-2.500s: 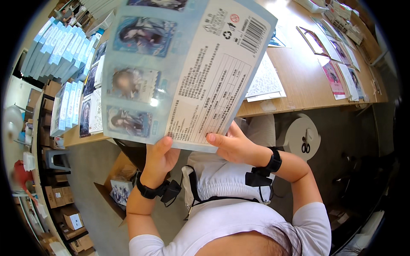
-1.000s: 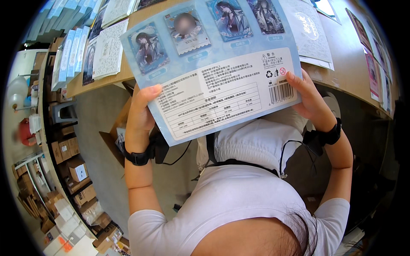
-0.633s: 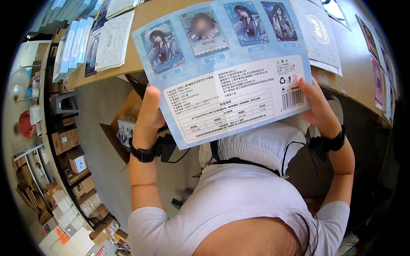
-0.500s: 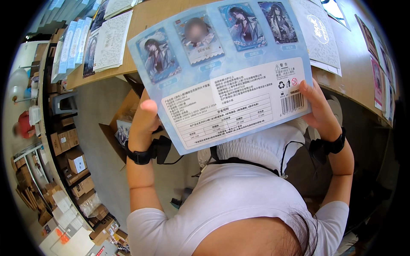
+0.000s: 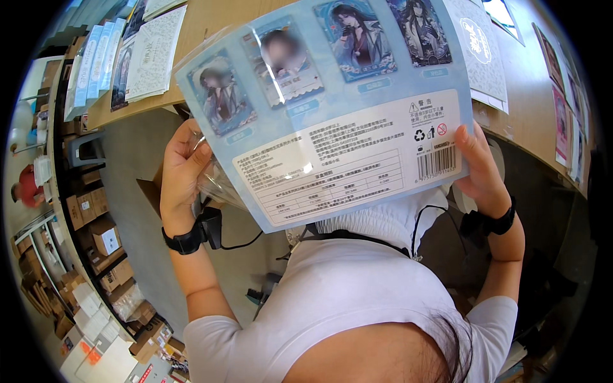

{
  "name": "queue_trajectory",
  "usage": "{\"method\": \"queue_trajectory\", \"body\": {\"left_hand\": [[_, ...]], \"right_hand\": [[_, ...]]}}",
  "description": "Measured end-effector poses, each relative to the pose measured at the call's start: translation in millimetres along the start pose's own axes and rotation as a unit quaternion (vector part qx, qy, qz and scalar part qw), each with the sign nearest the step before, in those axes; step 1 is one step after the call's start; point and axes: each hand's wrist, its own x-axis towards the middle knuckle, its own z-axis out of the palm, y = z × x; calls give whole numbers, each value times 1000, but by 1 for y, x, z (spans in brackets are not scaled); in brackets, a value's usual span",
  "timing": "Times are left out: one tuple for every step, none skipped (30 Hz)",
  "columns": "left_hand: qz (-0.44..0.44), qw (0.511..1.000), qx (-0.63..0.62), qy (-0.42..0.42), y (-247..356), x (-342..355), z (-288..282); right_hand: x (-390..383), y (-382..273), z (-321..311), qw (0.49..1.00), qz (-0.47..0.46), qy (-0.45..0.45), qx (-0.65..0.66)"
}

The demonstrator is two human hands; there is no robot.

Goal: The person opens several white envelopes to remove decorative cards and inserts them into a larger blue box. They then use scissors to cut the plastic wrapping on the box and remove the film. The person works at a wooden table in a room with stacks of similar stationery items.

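Note:
A large, flat light-blue package is held up in front of me, slightly tilted. Its facing side carries several illustrated character cards and a white text panel with a table and barcode. My right hand grips the package's lower right side, thumb on the front and the other fingers mostly behind it. Loose clear plastic film sticks out past the left edge. At that edge my left hand is closed, pinching the film between thumb and fingers. Black bands circle both wrists.
The wooden table bears white patterned booklets, blue boxed sets standing upright at the left and a white printed sheet at the right. Shelves of cardboard boxes line the left. A person in red is far left.
My left hand has moved left and up, from behind the package edge to a pinch on the clear film, which now stands away from it. The package has shifted slightly; my right hand keeps its grip.

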Motion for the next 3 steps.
{"method": "queue_trajectory", "body": {"left_hand": [[-4,1000,8,2,-1,-2,-2],[-8,1000,16,4,-3,-3,-8],[-8,1000,16,4,-3,-3,-9]], "right_hand": [[0,-1,0,1000,5,-2,-5],[1,-3,1,1000,9,-4,-10],[1,-6,3,1000,14,-5,-15]]}}
